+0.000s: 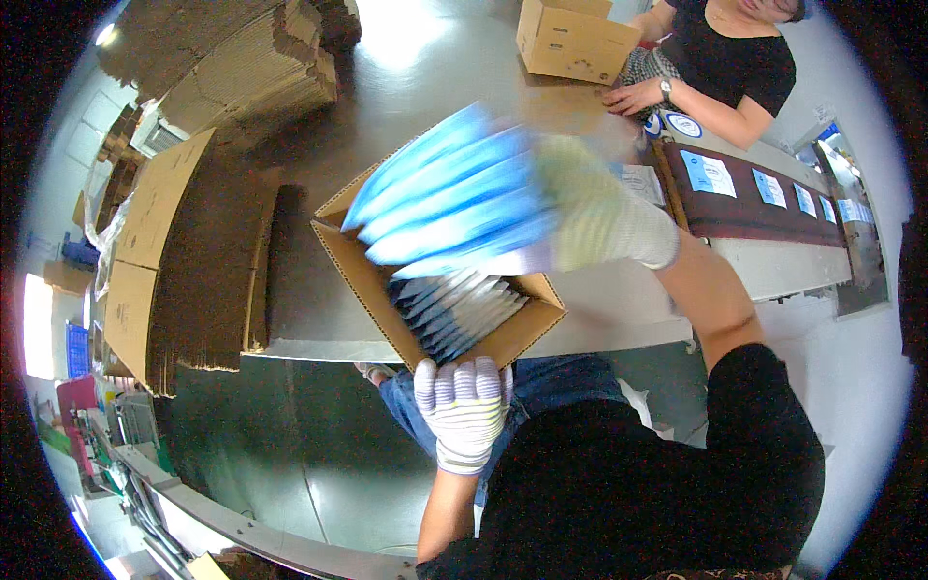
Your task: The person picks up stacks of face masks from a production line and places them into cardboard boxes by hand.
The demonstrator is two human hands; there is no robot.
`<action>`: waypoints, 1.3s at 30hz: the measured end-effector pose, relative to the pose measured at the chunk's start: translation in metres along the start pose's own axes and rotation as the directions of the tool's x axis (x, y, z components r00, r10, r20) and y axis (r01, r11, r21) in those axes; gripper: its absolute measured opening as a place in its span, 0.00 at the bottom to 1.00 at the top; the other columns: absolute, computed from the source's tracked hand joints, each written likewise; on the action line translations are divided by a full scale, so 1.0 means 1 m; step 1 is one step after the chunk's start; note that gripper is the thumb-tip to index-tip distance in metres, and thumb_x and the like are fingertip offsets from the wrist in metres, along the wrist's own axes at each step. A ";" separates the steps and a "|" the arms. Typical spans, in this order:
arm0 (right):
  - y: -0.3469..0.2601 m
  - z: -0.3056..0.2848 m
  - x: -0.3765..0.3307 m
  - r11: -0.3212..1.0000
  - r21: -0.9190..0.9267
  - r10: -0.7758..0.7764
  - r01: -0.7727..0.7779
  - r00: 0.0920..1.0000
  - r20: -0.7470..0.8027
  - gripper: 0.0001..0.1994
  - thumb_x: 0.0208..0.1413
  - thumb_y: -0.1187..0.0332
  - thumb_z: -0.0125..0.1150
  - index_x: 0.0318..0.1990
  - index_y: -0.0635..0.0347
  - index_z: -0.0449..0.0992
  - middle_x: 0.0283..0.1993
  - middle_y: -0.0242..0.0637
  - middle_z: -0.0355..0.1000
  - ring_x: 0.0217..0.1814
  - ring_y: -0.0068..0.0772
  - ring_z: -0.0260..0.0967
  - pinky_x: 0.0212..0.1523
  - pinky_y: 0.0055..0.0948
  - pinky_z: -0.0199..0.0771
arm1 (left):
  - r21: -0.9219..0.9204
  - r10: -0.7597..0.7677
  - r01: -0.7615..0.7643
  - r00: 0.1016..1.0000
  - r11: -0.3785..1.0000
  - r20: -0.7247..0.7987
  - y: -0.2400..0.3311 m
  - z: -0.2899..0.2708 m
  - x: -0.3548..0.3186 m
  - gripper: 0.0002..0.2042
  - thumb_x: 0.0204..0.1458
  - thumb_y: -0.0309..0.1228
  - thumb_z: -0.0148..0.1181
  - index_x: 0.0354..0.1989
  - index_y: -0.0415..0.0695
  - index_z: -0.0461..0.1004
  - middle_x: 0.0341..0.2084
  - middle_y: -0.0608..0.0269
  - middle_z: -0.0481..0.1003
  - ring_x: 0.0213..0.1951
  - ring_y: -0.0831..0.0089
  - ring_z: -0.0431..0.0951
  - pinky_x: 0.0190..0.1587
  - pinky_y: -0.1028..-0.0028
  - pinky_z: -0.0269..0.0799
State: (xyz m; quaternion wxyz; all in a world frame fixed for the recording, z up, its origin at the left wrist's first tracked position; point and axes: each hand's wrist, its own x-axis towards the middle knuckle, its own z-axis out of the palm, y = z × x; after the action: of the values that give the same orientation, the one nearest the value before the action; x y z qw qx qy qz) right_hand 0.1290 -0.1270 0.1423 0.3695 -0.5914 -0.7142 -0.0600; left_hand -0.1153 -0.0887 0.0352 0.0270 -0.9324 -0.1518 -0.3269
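Blue and white flat packets (pixel 449 198), a fanned stack of them, sit in my right hand (pixel 599 217), whose gloved grip is pressed around the stack's right end; the picture is blurred there, so I cannot tell how each finger lies. I judge I hold the stack by one end and just above the open cardboard box (pixel 440 290) so that its free end points down toward the box mouth. My left hand (pixel 464 406), in a white knit glove, is curled over the near rim of the box, fingers pressed together on the cardboard edge, which I take to be what steadies the box at the near edge of the counter (pixel 319 319). Inside the box a row of packets (pixel 454 314) already stands on edge, leaning together, filling the near right part. The counter is grey metal with a dull shine. To the left on it lie tall stacks of flattened brown cartons (pixel 193 261), and more lie at the far left. At the far right another person's hand (pixel 633 97) rests beside a smaller cardboard box (pixel 570 39). Right of the counter runs a dark belt (pixel 754 208) carrying more blue and white packets spaced apart. Below the counter the floor is greenish grey.
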 end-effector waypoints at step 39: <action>0.054 0.188 -0.066 0.953 -0.192 0.288 -0.233 0.893 0.346 0.28 0.56 0.51 0.51 0.59 0.59 0.63 0.64 0.47 0.56 0.69 0.47 0.49 0.69 0.47 0.44 | 0.605 -0.293 0.435 0.900 0.667 -0.324 -0.233 -0.118 0.012 0.32 0.44 0.29 0.62 0.60 0.47 0.58 0.64 0.49 0.54 0.65 0.42 0.50 0.63 0.50 0.52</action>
State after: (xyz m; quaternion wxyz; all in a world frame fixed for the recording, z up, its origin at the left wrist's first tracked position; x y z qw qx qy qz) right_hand 0.0930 -0.0657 -0.0520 0.1887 -0.7078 -0.6788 0.0507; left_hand -0.2475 0.1190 0.1241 0.3055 -0.7735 -0.4382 -0.3412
